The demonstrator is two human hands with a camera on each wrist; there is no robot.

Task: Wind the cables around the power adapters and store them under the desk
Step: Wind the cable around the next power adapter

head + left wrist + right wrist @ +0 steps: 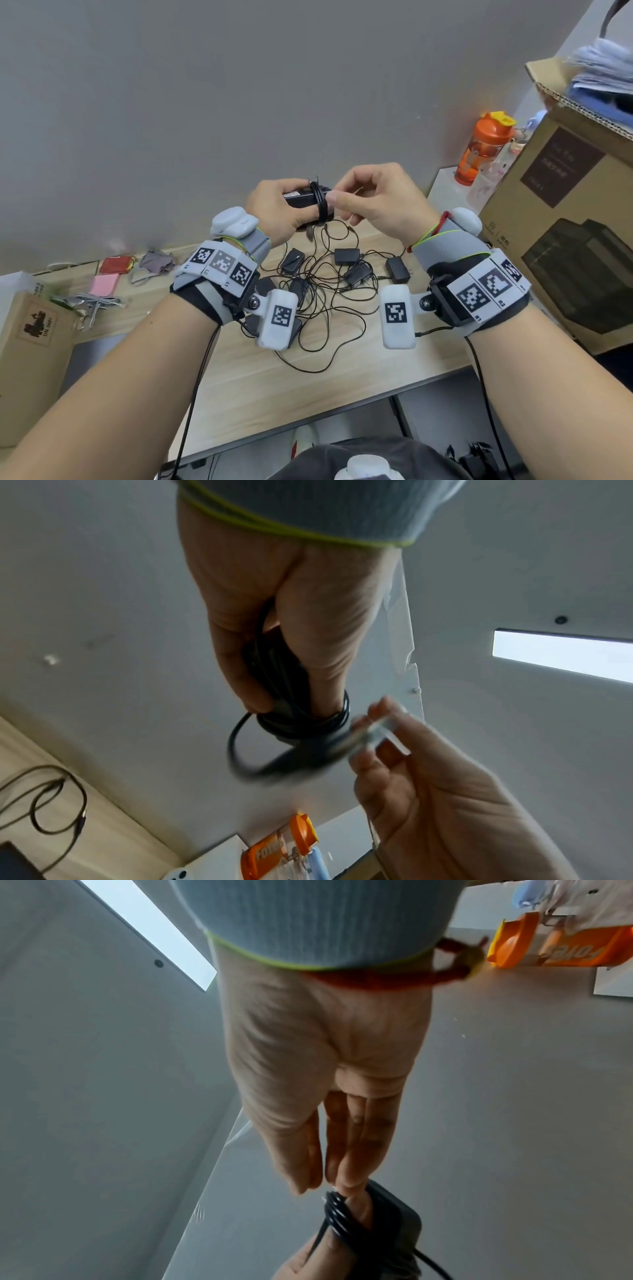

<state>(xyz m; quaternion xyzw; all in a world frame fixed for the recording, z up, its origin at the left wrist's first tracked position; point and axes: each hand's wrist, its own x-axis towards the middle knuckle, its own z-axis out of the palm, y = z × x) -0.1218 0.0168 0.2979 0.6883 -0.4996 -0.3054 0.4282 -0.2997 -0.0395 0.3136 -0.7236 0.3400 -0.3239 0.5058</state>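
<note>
My left hand [274, 212] grips a black power adapter [301, 202] raised above the desk, its prongs pointing up. Several turns of its black cable [320, 205] are wound round its body. My right hand [370, 198] pinches the cable's end right beside the coil. In the left wrist view the cable [294, 723] loops round the adapter and the right hand's fingers [380, 723] hold the plug end. In the right wrist view thumb and fingertips [329, 1180] meet at the coil [337, 1215]. Several more black adapters [346, 255] lie in a tangle of cables on the desk [274, 394].
An orange bottle [479, 150] stands at the back right beside a large cardboard box [565, 212]. At the left are a small cardboard box [30, 342], a bundle of white cables [92, 303], a pink note and red and grey bits. The desk's front edge runs near me.
</note>
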